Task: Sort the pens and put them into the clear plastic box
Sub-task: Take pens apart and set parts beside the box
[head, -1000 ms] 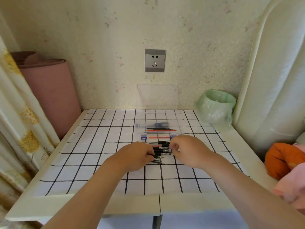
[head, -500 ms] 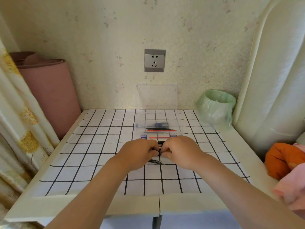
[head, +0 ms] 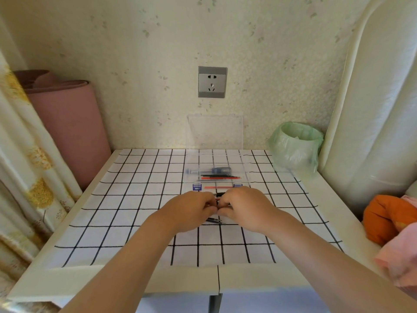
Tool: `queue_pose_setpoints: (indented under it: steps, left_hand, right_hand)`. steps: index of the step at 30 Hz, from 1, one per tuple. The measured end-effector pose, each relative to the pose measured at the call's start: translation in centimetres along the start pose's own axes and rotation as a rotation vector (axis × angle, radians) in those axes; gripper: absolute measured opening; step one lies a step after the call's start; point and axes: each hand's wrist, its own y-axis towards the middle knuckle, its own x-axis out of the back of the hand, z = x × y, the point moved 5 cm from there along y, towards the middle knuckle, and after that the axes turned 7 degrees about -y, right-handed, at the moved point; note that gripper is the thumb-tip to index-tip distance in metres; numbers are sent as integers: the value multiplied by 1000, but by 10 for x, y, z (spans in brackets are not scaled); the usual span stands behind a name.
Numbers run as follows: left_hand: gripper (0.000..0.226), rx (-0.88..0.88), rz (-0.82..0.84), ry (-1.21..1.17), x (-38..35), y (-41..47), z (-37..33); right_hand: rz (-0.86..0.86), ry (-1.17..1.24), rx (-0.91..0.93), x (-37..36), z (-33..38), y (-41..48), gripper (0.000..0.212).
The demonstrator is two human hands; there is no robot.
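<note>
A clear plastic box [head: 244, 177] lies open mid-table, its lid [head: 214, 132] leaning on the wall. Inside lie a blue pen [head: 212, 171] and thin black and red refills [head: 220, 177]. Just in front of the box, a bunch of black pens [head: 218, 194] is pressed between my left hand [head: 189, 211] and my right hand [head: 244, 208], fingertips touching. Most of the bunch is hidden by the hands. A few thin dark pens [head: 215, 220] rest on the cloth under the hands.
A black-grid white cloth [head: 126, 199] covers the table. A green-bagged bin [head: 295, 147] stands at the back right. A pink rolled mat [head: 67, 123] and a curtain flank the left. Orange and pink fabric [head: 388, 218] lies at the right edge.
Both hands have closed in from the sides, gathering the spread pens into a tight bunch near the box's front edge.
</note>
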Motion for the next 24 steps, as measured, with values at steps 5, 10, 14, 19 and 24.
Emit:
queue_pose_setpoints:
  steps: [5,10,14,19,24]
  left_hand:
    - [8,1,29,-36,1,0,0]
    - [23,55,73,-29,-2,2,1]
    - [21,68,99,-79,-2,0,0]
    - [7,27,86,-96,1,-3,-1]
    - [23,82,166,-62,-4,-1,0]
  right_hand:
    - [-13,28,-47,4,-1,1,15]
    - [6,26,-58,3,0,1,14]
    - [18,11,-46,3,3,0,11]
    - [37,7,-48,3,5,-1,9]
    - [62,13,-57,0,6,-1,10]
